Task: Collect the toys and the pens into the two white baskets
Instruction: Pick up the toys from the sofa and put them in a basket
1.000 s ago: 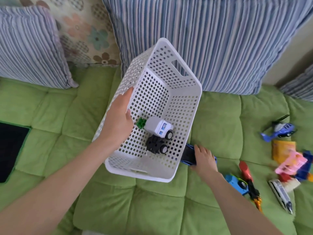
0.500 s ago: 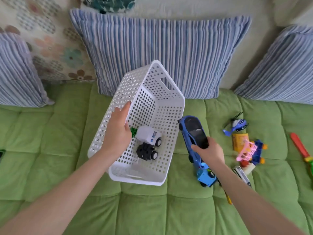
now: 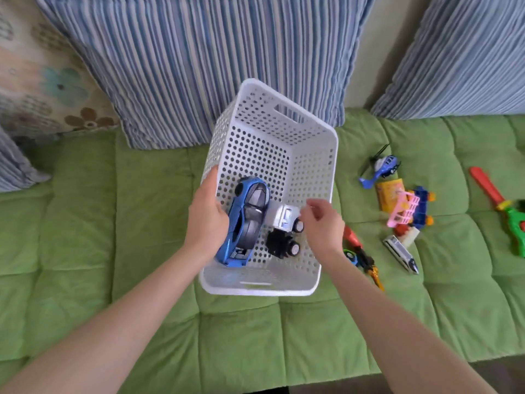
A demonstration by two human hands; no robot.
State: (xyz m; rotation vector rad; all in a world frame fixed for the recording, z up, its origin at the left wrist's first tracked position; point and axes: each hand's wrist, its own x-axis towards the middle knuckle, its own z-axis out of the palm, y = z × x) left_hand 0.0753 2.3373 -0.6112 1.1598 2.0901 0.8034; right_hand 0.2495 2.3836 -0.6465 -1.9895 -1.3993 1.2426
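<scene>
A white perforated basket stands tilted on the green couch. My left hand grips its left rim. Inside lie a large blue toy car, a small white truck and a small black truck. My right hand hovers over the basket's right rim with loosely curled fingers, holding nothing. Right of the basket lie loose toys: a blue helicopter, a yellow box, a pink and blue block toy, a white train and a red and orange tool.
Striped blue cushions lean against the couch back behind the basket, with a floral one to the left. A red and green toy sword lies at the far right. The couch's front edge runs along the bottom.
My right hand lifted the blue car from beside the basket and let it go inside. The hand now hovers empty over the right rim. The left hand kept its hold on the basket.
</scene>
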